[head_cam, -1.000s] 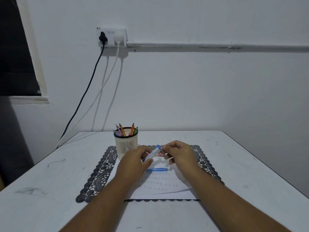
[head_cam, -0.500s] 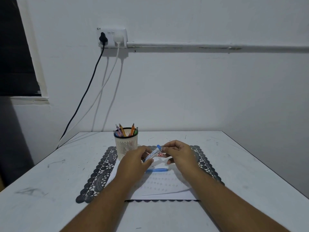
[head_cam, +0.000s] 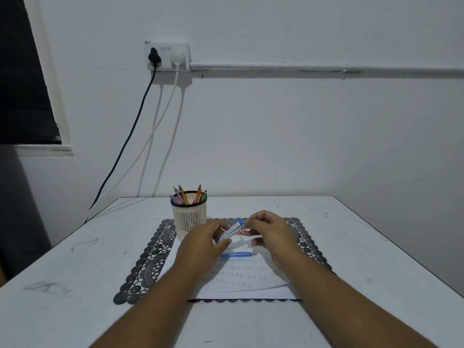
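Observation:
My left hand (head_cam: 200, 247) grips a small white tube with a blue end (head_cam: 229, 229), tilted up to the right above the paper. My right hand (head_cam: 271, 233) has curled fingers at the tube's blue end and pinches something small and red (head_cam: 242, 232) beside it. A blue cap-like piece (head_cam: 236, 254) lies on the white sheet of paper (head_cam: 241, 282) under the hands. The paper rests on a black lace mat (head_cam: 148, 257).
A cream mesh pen cup (head_cam: 189, 217) with several coloured pens stands on the mat's far left, close to my left hand. The white table (head_cam: 75, 272) meets the wall behind. A socket (head_cam: 167, 56) with black and white cables hangs down left.
Both hands stay almost still over the paper; the tube keeps its tilt and the blue piece on the paper has not moved.

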`<control>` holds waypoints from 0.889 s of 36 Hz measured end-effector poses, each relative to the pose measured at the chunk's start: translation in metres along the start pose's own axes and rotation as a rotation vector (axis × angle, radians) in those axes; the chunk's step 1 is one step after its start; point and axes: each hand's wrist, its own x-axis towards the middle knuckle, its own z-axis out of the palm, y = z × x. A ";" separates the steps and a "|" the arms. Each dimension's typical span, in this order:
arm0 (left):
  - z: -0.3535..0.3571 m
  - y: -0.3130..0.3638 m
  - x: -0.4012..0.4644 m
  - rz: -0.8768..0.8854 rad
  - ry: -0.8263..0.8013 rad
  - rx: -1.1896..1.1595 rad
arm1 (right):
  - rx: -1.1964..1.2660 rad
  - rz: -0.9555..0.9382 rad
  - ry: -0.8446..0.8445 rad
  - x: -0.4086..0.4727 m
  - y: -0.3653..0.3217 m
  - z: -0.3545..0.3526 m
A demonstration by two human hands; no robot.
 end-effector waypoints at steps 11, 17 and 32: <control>0.000 0.001 -0.001 0.001 0.001 -0.005 | 0.016 -0.002 -0.004 -0.002 -0.003 0.002; -0.001 0.003 -0.001 0.001 0.003 -0.003 | 0.022 -0.001 0.003 -0.001 -0.002 0.001; -0.001 0.003 -0.003 0.006 0.006 -0.020 | 0.058 -0.033 0.017 -0.003 -0.005 0.001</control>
